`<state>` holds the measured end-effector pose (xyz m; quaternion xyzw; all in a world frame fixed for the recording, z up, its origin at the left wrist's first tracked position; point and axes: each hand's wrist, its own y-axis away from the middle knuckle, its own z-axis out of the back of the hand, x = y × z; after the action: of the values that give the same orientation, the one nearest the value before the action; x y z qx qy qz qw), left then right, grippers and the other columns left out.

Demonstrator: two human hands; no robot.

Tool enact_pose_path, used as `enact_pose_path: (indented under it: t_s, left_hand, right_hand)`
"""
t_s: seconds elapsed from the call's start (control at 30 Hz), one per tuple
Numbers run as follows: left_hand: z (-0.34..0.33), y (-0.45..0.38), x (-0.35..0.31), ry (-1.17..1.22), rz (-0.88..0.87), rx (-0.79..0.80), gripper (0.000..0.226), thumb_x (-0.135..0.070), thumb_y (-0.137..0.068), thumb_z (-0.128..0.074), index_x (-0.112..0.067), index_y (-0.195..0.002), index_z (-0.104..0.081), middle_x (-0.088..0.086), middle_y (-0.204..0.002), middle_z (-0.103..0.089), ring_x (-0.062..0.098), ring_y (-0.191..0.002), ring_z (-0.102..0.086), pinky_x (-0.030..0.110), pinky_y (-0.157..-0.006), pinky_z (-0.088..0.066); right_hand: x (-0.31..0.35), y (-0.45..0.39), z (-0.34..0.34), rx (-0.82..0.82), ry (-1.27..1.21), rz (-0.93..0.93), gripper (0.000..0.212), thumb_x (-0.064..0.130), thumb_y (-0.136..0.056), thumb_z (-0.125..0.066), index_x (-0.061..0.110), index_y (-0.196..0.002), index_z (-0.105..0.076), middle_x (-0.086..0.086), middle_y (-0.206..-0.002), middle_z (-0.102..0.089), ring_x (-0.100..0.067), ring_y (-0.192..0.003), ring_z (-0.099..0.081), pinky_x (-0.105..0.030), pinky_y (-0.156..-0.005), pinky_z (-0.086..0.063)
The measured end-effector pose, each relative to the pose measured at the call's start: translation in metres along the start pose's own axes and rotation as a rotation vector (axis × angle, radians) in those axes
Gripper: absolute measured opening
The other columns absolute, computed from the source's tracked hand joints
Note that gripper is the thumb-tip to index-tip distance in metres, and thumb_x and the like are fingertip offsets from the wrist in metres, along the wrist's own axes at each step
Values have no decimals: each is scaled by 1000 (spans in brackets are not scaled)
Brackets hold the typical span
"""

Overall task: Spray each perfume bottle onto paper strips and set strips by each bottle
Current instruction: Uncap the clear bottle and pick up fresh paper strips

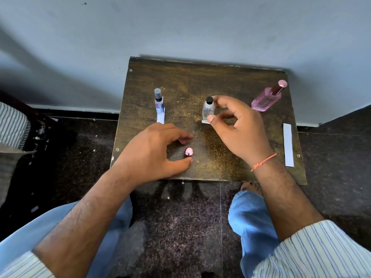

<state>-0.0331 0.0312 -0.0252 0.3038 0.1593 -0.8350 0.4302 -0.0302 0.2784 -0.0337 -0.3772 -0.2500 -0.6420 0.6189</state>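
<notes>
While we judge the risks, these lines hold:

Right hand (239, 125): we grip the clear bottle (208, 112) with its black cap on, thumb low on its front face, fingertips by the cap, near the middle of the small table (200, 77).

Left hand (158, 149): fingers curled around a small pink cap (188, 151) without touching it, holding nothing, near the front edge.

Blue bottle (159, 100): upright toward the left edge, a paper strip (160, 117) just in front of it.

Pink bottle (268, 96): near the far right corner, capped, no strip beside it.

Spare strip (288, 145): along the right edge, well apart from both hands.

Risk, tipping: our thumb-and-fingertip hold is light; the clear bottle could slip or topple.

Risk, cap: the pink cap sits close to the front edge; a careless nudge could roll it off.

Risk, strip: it lies so near the right edge that a brushing sleeve could sweep it down.
</notes>
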Motion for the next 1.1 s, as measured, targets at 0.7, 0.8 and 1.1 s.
enact_pose_path:
  t_s: [0.7, 0.8, 1.1]
  left_hand:
    - [-2, -11, -29, 296, 110, -217, 17, -30, -98, -76, -26, -115, -80, -23, -87, -72, -5, -74, -66, 3, -66, -40]
    - [-2, -12, -30, 300, 110, -219, 17, -25, -99, -76, -19, -115, -80, -31, -80, -68, -11, -63, -59, 0, -59, -37]
    - [-9, -14, -32, 312, 126, -227, 17, -22, -100, -75, -17, -116, -79, -11, -78, -66, -7, -58, -57, 1, -57, -37]
  right_hand:
    - [8, 63, 103, -85, 221, -237, 30, 24, -97, -80, 31, -126, -78, 19, -114, -77, -4, -99, -72, -14, -91, -53]
    - [-10, 70, 122, -126, 333, -372, 28, 31, -97, -80, 28, -125, -79, 12, -111, -78, -15, -97, -71, -35, -99, -57]
    - [-51, 55, 140, -26, 471, -682, 64, 56, -81, -91, 20, -130, -74, 0, -119, -76, -17, -103, -65, -41, -97, -56]
